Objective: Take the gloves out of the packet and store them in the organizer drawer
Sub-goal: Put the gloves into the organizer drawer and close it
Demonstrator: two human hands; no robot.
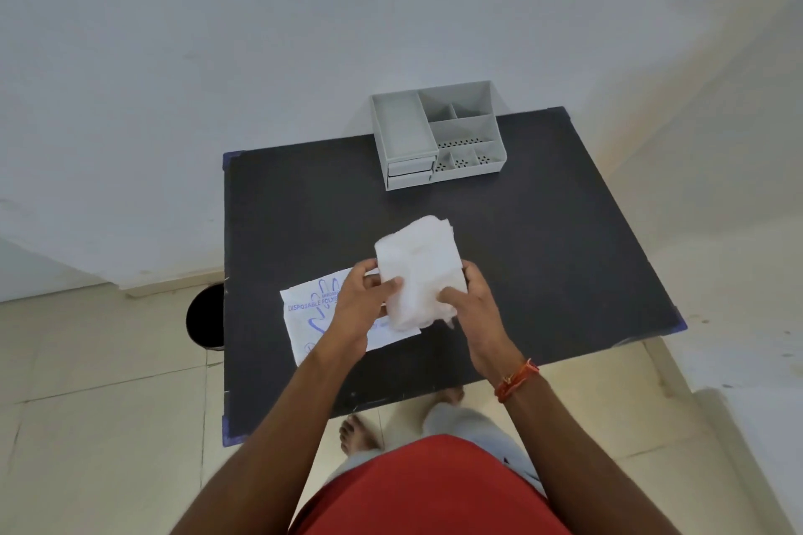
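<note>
Left hand (pixel 363 300): closed on the left edge of the gloves (pixel 419 269), thumb on top, fingers beneath.
Right hand (pixel 467 300): closed on the lower right edge of the same stack; both hands carry it above the table (pixel 543 252).
Gloves: a folded white wad, out of the packet, held between the hands; the far end stands free beyond the fingertips.
Packet (pixel 313 308): flat on the table below the left hand, partly hidden by that wrist; it appears emptied.
Organizer (pixel 436 135): well beyond both hands, at the far edge of the table; both front drawers (pixel 409 175) appear shut.
Risk, slippage: the thin sheets are gripped at the edges only; the unsupported far end may fan out or shed layers in transit.
Risk, drawer: one hand must release to pull a drawer; the single remaining grip may let the stack unfold.
Risk, fit: the wad looks wide for the drawer; if left loose, it may jam the drawer on closing.
</note>
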